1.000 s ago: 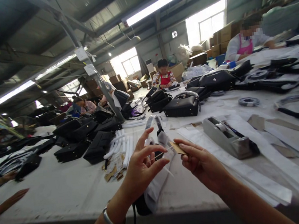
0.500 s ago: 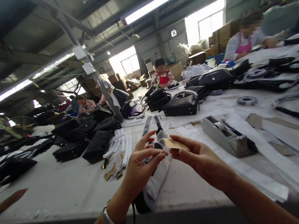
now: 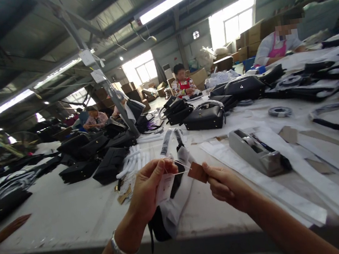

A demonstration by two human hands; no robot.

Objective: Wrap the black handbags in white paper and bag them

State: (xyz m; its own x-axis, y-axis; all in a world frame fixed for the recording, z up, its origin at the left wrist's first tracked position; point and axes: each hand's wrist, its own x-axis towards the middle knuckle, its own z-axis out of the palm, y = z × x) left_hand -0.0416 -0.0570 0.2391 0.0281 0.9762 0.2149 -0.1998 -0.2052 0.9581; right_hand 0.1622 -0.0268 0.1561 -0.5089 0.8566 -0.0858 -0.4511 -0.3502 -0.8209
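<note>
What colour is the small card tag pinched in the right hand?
The card tag is brown, seen in the head view.

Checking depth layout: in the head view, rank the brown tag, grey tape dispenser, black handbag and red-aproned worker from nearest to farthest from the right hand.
1. Brown tag, pinched in the right hand.
2. Grey tape dispenser, just to its right on the table.
3. Black handbag, mid-table beyond.
4. Worker in red apron, far end.
</note>
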